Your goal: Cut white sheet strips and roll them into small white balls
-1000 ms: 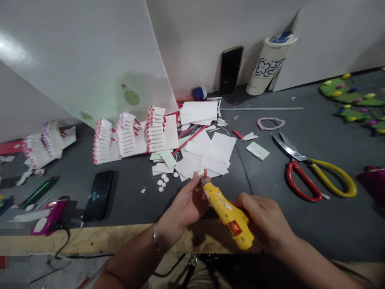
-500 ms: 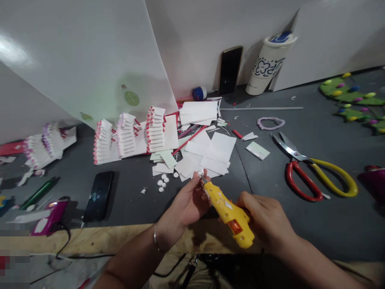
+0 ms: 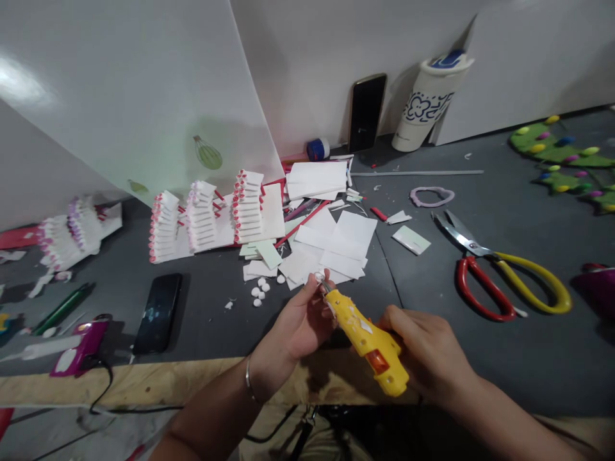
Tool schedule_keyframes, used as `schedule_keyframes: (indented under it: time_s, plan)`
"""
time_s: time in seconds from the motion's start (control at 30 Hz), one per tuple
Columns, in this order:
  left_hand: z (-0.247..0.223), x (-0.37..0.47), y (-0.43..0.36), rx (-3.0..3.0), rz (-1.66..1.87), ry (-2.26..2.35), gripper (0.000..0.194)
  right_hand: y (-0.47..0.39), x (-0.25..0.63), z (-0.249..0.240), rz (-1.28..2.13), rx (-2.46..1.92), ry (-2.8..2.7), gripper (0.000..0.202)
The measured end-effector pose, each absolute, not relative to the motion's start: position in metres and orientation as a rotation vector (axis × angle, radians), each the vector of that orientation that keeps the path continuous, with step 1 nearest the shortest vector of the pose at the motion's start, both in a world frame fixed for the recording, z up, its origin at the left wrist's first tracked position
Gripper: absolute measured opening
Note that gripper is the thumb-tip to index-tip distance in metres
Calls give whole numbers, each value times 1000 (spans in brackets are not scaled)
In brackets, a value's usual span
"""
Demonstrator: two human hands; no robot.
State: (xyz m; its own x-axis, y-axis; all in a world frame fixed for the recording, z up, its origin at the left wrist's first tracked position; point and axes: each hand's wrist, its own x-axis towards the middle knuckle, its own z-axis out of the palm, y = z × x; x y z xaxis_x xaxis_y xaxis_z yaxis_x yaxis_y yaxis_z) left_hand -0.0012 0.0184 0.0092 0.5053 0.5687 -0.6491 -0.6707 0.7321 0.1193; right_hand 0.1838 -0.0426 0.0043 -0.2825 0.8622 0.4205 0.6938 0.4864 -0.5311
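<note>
In the head view my right hand [image 3: 427, 349] is wrapped round the handle of a yellow hot glue gun [image 3: 355, 326], pointing up and to the left. Its metal nozzle meets a small white piece [image 3: 319, 276] pinched between the thumb and fingers of my left hand [image 3: 305, 326]. That piece is partly covered by the fingertips, so its exact kind does not show. Several small white balls [image 3: 259, 292] lie left of my left hand. Just beyond the fingertips are loose white paper cards [image 3: 331, 240].
Rows of small white pieces with red and lilac tips [image 3: 202, 221] stand at the back left. Large scissors [image 3: 480, 256] with red and yellow handles lie right. A phone [image 3: 158, 314] and a magenta glue gun [image 3: 81, 349] lie left. A tumbler [image 3: 427, 105] stands at the back.
Both hands hold nearly the same position, the nozzle still at the white piece. The glue gun's rear has shifted very slightly to the right.
</note>
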Motion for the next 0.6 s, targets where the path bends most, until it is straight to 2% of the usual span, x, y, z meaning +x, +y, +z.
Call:
schedule_keyframes:
  time_s: [0.17, 0.37, 0.6]
  plan:
    - [9, 0, 19, -199, 742, 779, 18, -42, 184, 5, 299, -1292, -2017, 10]
    - [4, 2, 18, -184, 761, 668, 14, -43, 190, 10, 184, -1319, -1893, 16]
    - [6, 4, 17, -152, 774, 656, 17, -19, 223, 1, 81, -1893, -1731, 38]
